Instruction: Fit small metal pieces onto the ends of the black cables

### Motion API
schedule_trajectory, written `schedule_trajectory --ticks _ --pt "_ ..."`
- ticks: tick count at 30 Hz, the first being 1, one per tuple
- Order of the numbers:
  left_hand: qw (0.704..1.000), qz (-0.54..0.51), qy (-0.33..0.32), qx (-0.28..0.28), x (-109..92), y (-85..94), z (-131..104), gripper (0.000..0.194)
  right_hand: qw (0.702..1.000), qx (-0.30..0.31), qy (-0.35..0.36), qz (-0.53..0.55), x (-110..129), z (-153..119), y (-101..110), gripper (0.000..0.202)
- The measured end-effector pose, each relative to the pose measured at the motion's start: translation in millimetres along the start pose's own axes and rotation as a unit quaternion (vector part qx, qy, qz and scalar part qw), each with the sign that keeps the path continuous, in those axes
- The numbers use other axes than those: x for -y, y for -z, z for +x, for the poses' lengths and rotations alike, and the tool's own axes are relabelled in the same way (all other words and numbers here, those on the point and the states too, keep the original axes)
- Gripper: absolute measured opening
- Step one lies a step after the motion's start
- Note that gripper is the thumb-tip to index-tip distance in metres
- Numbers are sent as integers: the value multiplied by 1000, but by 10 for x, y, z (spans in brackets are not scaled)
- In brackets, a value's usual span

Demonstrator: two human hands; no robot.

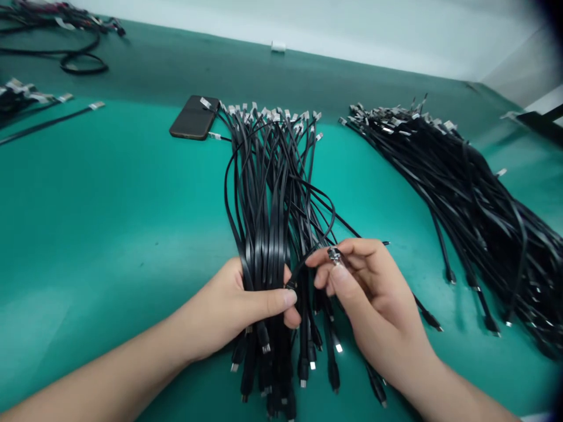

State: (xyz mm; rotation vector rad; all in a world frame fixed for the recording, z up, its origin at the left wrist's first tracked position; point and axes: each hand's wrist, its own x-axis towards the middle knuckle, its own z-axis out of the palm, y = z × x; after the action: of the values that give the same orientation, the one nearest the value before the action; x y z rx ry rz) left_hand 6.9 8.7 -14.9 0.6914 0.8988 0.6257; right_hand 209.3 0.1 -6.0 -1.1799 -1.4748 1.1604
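Note:
My left hand (pixel 250 310) is wrapped round a bundle of flat black cables (pixel 264 234), its thumb lying across the front. One cable's plug end sits by the thumb tip and bends toward my right hand (pixel 373 305). Between the thumb and fingers of that hand is a small shiny silver piece (pixel 334 255), too small to name exactly. Below my left hand hang several black plugs with metal tips (pixel 264 343). The far cable ends carry silver connectors (pixel 272 114) spread out on the green table mat (pixel 132 205). More loose cables lie under and beside my right hand.
A larger pile of black cables (pixel 475 193) stretches along the right side. A dark phone (pixel 194 119) lies beside the bundle's far end. Other cables (pixel 48 120) and a tangled heap (pixel 65 23) are at the left. A small white cylinder (pixel 278 46) stands near the wall.

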Motion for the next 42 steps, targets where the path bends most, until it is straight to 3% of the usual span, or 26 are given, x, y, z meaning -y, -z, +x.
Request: schedule_trajectory --ticks 5,8,37,40,42 --pt "1000 7 -7 1 22 2 9 21 990 103 -64 -70 68 -73 1 4" --pt "1000 -6 -10 -8 21 -12 14 17 984 132 -96 -69 82 -63 -27 7" --pt "999 23 -16 -33 -68 -98 -1 17 976 154 -118 -98 95 -40 -27 13" --pt "999 26 -16 -23 -47 -76 17 18 979 141 -99 -112 106 -40 -14 14" --pt "1000 19 -5 -18 -22 -57 33 19 985 100 -68 -126 116 -56 7 11"
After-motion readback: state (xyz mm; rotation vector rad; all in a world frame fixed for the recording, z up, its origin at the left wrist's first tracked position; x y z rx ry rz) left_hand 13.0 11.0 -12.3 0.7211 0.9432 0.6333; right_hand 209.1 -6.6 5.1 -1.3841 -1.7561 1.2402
